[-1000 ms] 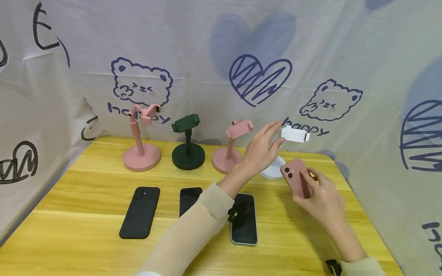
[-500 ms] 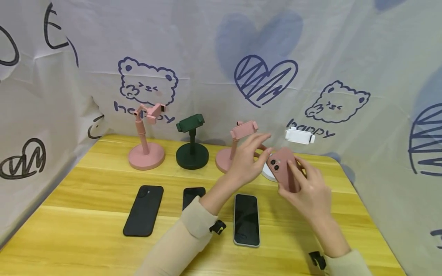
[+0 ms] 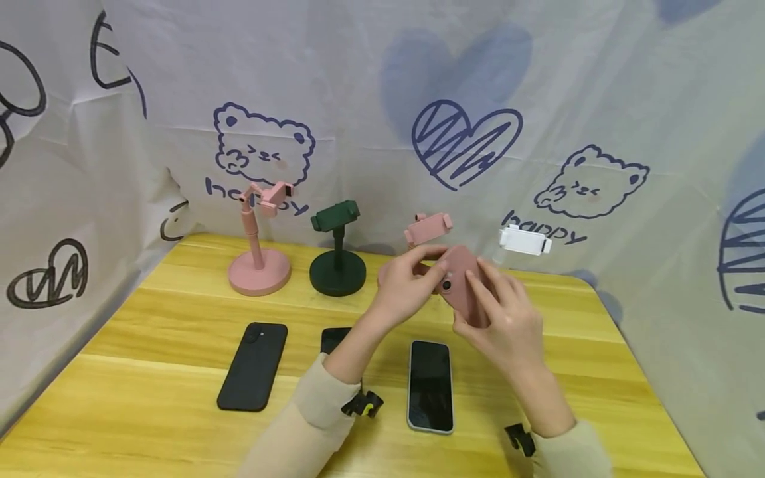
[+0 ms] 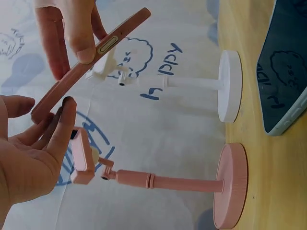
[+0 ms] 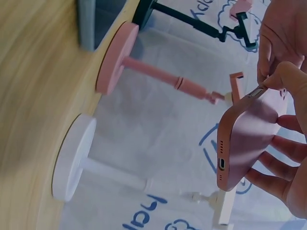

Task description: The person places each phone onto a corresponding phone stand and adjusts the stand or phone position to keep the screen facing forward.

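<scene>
A pink phone [image 3: 459, 282] is held up above the table, its back and camera lens facing me in the head view. My right hand [image 3: 508, 328] grips its right side, thumb on one edge and fingers on the other. At the phone's upper left end, my left hand [image 3: 399, 289] pinches the corner between thumb and fingers. Just behind the hands stands a pink phone stand [image 4: 160, 183], its base mostly covered in the head view. To its right is a white phone stand [image 3: 524, 241], whose round base [image 5: 74, 158] shows in the right wrist view.
Further left stand a green phone stand [image 3: 337, 272] and another pink phone stand [image 3: 258, 271]. On the wooden table [image 3: 149, 411] lie a black phone [image 3: 253, 366], a partly hidden dark phone [image 3: 333, 337] and a light-edged phone [image 3: 430, 387]. A printed cloth [image 3: 358, 79] hangs behind.
My left hand has come away from the white stand's holder down to the pink phone and taken its end. The right hand has brought the phone leftward and slightly up.
</scene>
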